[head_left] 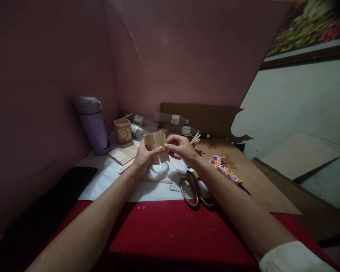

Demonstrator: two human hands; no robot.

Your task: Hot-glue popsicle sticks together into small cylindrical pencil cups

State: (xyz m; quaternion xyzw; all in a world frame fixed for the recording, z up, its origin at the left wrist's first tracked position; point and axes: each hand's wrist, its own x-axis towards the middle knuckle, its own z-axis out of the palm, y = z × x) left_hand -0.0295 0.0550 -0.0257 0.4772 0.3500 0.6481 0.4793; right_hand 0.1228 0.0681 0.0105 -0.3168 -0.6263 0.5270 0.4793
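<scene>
My left hand (143, 155) is closed around one side of a piece made of wooden craft sticks (153, 141) set side by side, holding it up above the white sheet. My right hand (181, 148) meets it from the other side, thumb and forefinger pinched at its face. What those fingertips hold is too small to tell. Brass-handled scissors (193, 190) lie below my right wrist. Left of my left hand rests a flat panel of joined craft sticks (124, 154). Behind my right hand, several loose sticks (196, 138) poke up from a container mostly hidden.
A purple tumbler (93, 130) and a wooden stick cup (122, 130) stand at the back left. Clear plastic bottles (174, 119) lie along the wall. On the cardboard (260, 189) at right is a flower-patterned object (226, 170). A dark flat object (73, 185) lies at left.
</scene>
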